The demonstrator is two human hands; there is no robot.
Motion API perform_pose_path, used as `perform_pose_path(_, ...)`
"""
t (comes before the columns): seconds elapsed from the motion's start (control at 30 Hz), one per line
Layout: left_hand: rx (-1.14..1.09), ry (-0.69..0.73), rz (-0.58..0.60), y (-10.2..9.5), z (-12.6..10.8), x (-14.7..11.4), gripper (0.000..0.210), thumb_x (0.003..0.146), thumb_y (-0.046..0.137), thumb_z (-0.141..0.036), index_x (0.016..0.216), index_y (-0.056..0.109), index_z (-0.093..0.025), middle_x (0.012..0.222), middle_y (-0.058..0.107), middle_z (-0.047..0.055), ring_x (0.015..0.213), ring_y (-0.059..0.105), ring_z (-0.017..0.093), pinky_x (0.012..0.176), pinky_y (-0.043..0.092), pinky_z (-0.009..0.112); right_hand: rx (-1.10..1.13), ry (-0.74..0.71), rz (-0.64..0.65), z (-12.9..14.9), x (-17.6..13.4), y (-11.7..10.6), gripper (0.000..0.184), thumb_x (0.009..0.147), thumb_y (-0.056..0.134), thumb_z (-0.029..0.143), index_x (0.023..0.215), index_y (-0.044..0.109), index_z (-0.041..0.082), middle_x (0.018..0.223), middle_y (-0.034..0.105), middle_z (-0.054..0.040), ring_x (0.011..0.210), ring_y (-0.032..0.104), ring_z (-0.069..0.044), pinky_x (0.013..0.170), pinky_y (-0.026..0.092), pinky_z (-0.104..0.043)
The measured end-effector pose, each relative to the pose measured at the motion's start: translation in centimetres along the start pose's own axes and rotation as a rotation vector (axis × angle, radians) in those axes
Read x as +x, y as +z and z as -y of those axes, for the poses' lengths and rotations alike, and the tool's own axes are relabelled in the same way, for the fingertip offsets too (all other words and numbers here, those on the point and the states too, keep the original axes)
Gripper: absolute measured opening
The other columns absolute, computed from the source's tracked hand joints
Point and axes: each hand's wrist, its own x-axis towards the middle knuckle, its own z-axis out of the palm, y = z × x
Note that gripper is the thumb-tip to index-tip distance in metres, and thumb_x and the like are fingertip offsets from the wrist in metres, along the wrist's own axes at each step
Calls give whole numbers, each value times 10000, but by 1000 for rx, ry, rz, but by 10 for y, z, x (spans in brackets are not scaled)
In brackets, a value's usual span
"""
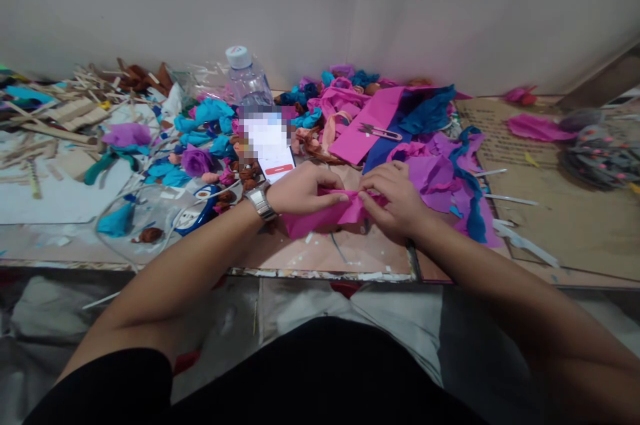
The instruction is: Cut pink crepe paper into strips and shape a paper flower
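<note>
A strip of bright pink crepe paper [323,217] stretches between my two hands just above the front of the table. My left hand [306,190], with a metal watch on its wrist, pinches the strip's upper edge between thumb and fingers. At the strip's right end, my right hand [393,198] is closed on the paper, thumb against fingers. Beyond my hands lie a flat pink paper sheet [367,125] and, on top of it, small pink-handled thread snips [381,132]. Purple crepe paper [435,175] spreads beside my right hand.
A lit phone [275,152] leans near a clear water bottle [247,82]. Blue, purple and brown paper flowers [197,158] crowd the left-middle. Wooden sticks [75,112] pile at far left. On the right are cardboard [530,212], white plastic strips [525,244] and a dark bundle [603,155].
</note>
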Motion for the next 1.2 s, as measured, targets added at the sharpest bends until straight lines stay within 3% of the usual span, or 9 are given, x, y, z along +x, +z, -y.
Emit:
perform_pose_path(0.23,-6,-31,58,6,-2,-1,418,984,612,-529,940,780,-148,748,717,19,640,592,116,614,378,239,20,-16,51,5,1,2,102,1025,595,284,968,656,226,1001,765,-54,995,645,-256,984,336,-503)
perform_pose_path(0.7,133,9,73,9,-10,0,275,909,609,-371,722,641,-171,580,507,-34,546,431,103,572,301,262,59,-32,47,8,1,4,88,1019,627,288,970,676,234,980,778,-32,983,655,-244,979,328,-495)
perform_pose_path(0.93,39,7,55,8,-10,0,353,996,564,-448,888,741,-162,700,658,6,619,542,120,633,367,254,48,-35,30,7,1,3,90,1022,615,275,961,663,230,970,768,-42,973,652,-245,967,340,-489)
perform_pose_path(1.2,-49,-2,24,6,-6,-2,362,1019,556,-425,928,768,-145,766,714,24,687,610,128,679,417,246,40,-79,-11,7,2,2,76,1013,650,278,964,670,224,976,774,-37,970,664,-242,965,346,-489)
